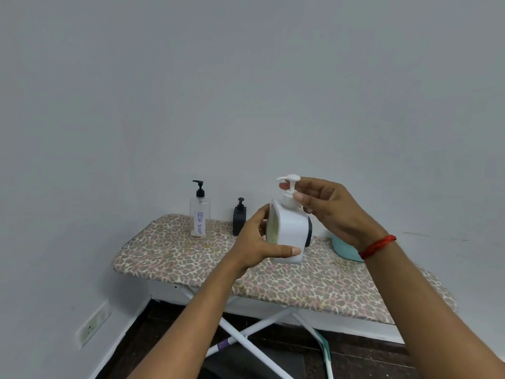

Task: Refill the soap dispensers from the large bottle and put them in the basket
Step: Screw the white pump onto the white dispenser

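My left hand grips the body of a large white pump bottle with yellowish liquid showing at its side, held above the ironing board. My right hand pinches the bottle's white pump head from the right. A clear dispenser labelled DISH SOAP with a black pump stands at the board's far left. A small black dispenser stands to its right. A teal basket shows partly behind my right wrist.
The ironing board has a leopard-print cover and white crossed legs, set against a plain wall. A dark object is mostly hidden behind the white bottle. A wall socket sits low on the left.
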Demonstrator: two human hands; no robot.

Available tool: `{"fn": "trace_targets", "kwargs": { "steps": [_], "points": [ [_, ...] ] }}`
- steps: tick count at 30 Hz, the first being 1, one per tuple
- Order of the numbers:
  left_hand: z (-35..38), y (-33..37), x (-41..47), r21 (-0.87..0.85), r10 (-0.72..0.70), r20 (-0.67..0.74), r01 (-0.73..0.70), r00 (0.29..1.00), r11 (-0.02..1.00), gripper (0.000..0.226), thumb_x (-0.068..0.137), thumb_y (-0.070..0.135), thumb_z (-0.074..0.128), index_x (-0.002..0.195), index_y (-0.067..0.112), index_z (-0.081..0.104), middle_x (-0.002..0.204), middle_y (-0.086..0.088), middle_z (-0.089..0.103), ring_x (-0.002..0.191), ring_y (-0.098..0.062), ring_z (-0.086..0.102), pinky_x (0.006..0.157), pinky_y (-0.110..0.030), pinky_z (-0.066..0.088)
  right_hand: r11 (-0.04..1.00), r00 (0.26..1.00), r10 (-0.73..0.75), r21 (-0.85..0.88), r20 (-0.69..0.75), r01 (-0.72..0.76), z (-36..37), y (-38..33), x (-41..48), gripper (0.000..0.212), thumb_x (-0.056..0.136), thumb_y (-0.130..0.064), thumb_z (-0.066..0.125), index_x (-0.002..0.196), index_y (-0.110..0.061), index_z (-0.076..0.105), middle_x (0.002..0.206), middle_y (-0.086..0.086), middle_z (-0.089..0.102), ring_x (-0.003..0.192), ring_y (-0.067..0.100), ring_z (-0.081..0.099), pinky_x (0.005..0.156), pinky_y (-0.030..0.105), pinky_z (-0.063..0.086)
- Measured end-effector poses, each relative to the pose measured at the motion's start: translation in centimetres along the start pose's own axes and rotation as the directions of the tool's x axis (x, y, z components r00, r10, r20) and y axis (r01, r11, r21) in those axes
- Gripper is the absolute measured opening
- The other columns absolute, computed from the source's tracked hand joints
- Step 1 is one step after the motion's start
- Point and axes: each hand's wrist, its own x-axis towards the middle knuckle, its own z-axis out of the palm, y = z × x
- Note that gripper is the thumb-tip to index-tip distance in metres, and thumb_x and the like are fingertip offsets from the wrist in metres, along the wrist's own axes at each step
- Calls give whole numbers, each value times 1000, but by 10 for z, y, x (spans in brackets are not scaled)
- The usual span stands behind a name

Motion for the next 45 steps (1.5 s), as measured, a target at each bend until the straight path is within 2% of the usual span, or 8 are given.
{"fn": "trace_targets", "kwargs": {
  "steps": [5, 12, 20, 26, 34, 37, 41, 45],
  "points": [
    [7, -1, 0, 22, 23, -25, -22, 999, 1000, 99, 53, 46, 95, 141, 38, 52, 132, 12, 64, 119, -13, 62, 93, -30, 59, 997, 998, -26, 66, -58, 29, 3, 3, 5, 62, 75, -17, 82, 133, -15, 62, 112, 15, 74, 104, 25, 70, 89, 34, 54],
    [9, -4, 2, 49, 23, -18, -22, 1000, 999, 96, 54, 46, 95, 140, 44, 51, 132, 12, 62, 118, -14, 62, 92, -34, 60, 982, 981, 33, -174, -193, -67, 17, -1, 11, 94, 54, -40, 88, 138, -28, 46, 120, 2, 59, 95, 17, 61, 79, 25, 55],
    [5, -10, 2, 28, 5, -14, -5, 1000, 1000, 96, 54, 44, 95, 140, 41, 52, 130, 12, 65, 118, -13, 62, 97, -35, 58, 976, 993, 112, 184, 45, -119, 1, 5, 3, 60, 88, 1, 71, 141, -11, 46, 119, 16, 73, 116, 31, 69, 99, 42, 56],
    [10, -13, 2, 60, 3, -3, -3, 1000, 998, 94, 54, 44, 97, 137, 48, 53, 131, 11, 64, 118, -14, 63, 95, -39, 60, 978, 951, 33, -184, -307, -94, 23, 15, 6, 80, 64, -25, 95, 130, -25, 50, 96, 2, 55, 79, 13, 58, 77, 34, 56],
    [5, -18, -3, 51, -9, 24, 7, 1000, 999, 91, 55, 40, 96, 136, 44, 54, 129, 9, 66, 119, -19, 63, 97, -41, 60, 989, 987, 123, 68, 99, -130, -2, 12, -4, 45, 86, 0, 73, 129, -8, 64, 125, 11, 72, 117, 29, 68, 98, 41, 56],
    [8, -16, -2, 54, 5, 15, -6, 1000, 999, 93, 56, 40, 96, 138, 42, 53, 130, 12, 65, 118, -14, 62, 95, -35, 59, 993, 993, 115, 29, -15, -115, 3, 14, -2, 60, 80, -1, 81, 133, -15, 57, 108, 10, 75, 101, 34, 70, 94, 47, 59],
    [14, -17, 0, 50, 20, -9, -20, 1000, 999, 93, 57, 37, 97, 139, 41, 53, 128, 16, 65, 116, -8, 63, 94, -31, 58, 969, 956, 35, -224, -291, -103, 20, 20, 1, 77, 63, -27, 95, 129, -28, 55, 90, -1, 56, 73, 11, 55, 74, 34, 55],
    [12, -18, -1, 23, 1, 8, -2, 1000, 1000, 89, 54, 42, 95, 133, 51, 55, 130, 10, 66, 118, -15, 63, 97, -39, 59, 988, 985, 154, -22, -80, -156, 2, 17, -1, 71, 68, -29, 85, 134, -19, 59, 124, 5, 69, 97, 27, 72, 88, 41, 60]
  ]
}}
